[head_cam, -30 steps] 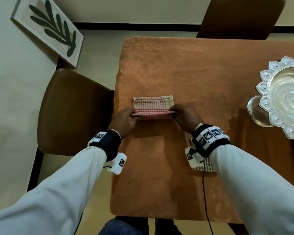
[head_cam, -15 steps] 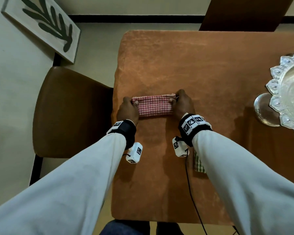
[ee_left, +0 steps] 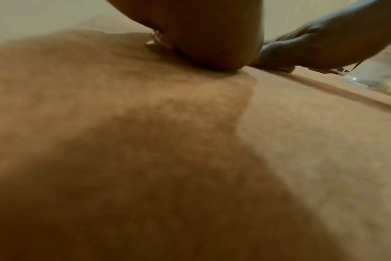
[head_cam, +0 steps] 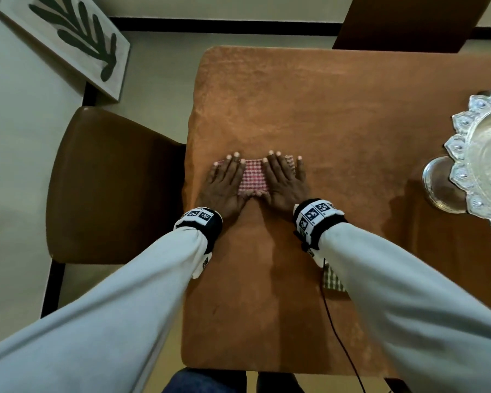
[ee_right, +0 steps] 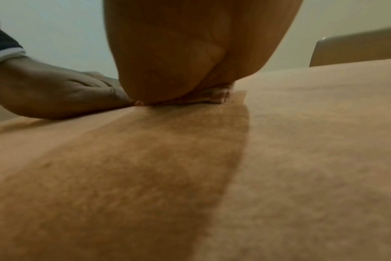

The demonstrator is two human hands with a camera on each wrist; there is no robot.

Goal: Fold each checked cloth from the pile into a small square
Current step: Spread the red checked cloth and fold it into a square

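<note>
A red and white checked cloth (head_cam: pixel 253 175), folded into a narrow strip, lies on the brown table (head_cam: pixel 338 114). My left hand (head_cam: pixel 224 180) lies flat on its left end with straight fingers. My right hand (head_cam: pixel 284 177) presses flat on its right end the same way. Only the middle of the cloth shows between the two hands. In the right wrist view the cloth's edge (ee_right: pixel 217 96) peeks out under my palm (ee_right: pixel 179 53). A green checked cloth (head_cam: pixel 333 279) lies near the table's front, mostly hidden under my right sleeve.
A silver scalloped bowl (head_cam: pixel 482 154) on a glass stand sits at the table's right edge. A brown chair (head_cam: pixel 111 188) stands to the left of the table and another chair (head_cam: pixel 408 21) at the far side. A framed leaf picture (head_cam: pixel 68 38) leans on the wall.
Both hands have let go of the cloth's ends after folding the near edge away from me. They now lie flat on the folded strip.
</note>
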